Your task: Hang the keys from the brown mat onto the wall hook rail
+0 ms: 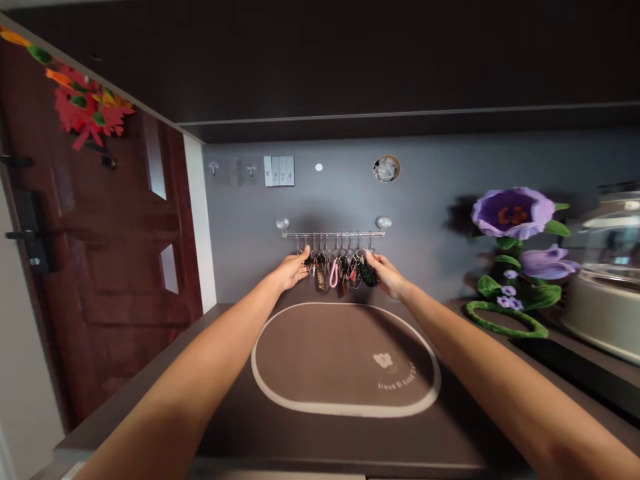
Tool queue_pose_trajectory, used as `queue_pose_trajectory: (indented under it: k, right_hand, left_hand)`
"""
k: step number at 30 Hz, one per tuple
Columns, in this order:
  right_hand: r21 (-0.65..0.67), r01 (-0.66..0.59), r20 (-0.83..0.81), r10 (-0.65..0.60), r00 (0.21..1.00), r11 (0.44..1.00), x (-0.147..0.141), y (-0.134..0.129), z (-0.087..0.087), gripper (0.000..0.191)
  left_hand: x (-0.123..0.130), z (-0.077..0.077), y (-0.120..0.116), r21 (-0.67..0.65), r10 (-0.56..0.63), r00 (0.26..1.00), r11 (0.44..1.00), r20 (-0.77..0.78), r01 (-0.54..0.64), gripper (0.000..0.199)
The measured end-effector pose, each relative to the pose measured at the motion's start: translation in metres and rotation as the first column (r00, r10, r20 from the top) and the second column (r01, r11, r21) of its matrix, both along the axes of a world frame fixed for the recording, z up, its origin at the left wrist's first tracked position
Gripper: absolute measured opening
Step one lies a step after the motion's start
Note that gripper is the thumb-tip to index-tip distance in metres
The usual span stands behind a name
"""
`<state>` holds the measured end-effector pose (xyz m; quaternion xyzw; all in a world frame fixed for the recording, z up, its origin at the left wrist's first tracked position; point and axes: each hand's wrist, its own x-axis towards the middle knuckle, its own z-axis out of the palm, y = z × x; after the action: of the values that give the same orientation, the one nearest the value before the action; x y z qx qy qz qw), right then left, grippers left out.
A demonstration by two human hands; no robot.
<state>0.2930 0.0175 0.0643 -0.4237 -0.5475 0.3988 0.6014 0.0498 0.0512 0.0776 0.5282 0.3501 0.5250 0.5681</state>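
A clear key rack with a row of hooks is fixed to the grey wall by two round suction cups. Several bunches of keys hang from it, among them a pink loop, a brown tag and a dark key fob. At the row's left end, my left hand is closed round the outermost keys, thumb on top. My right hand pinches keys at the right end, just beside the dark fob. Its fingertips are partly hidden, and so is most of what each hand grips.
An oval brown mat lies on the dark counter below. Purple plush flowers and a clear-domed appliance stand at right. A dark shelf overhangs everything. Left is a red-brown door; small hooks and switches sit on the wall.
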Motion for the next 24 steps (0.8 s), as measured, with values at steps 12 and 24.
queue_pose_trajectory:
  k: [12,24]
  right_hand:
    - [-0.042,-0.185,-0.314,0.163,0.935,0.982,-0.031,0.009,-0.009,0.043]
    - [-0.081,-0.275,-0.487,0.203,0.850,0.958,-0.048,0.004,-0.004,0.045]
  left_hand:
    - [0.024,-0.017,0.010,0.020,-0.020,0.958,1.000,0.285,0.015,0.034]
    - [0.048,-0.014,0.001,-0.114,0.066,0.922,0.993,0.380,-0.024,0.046]
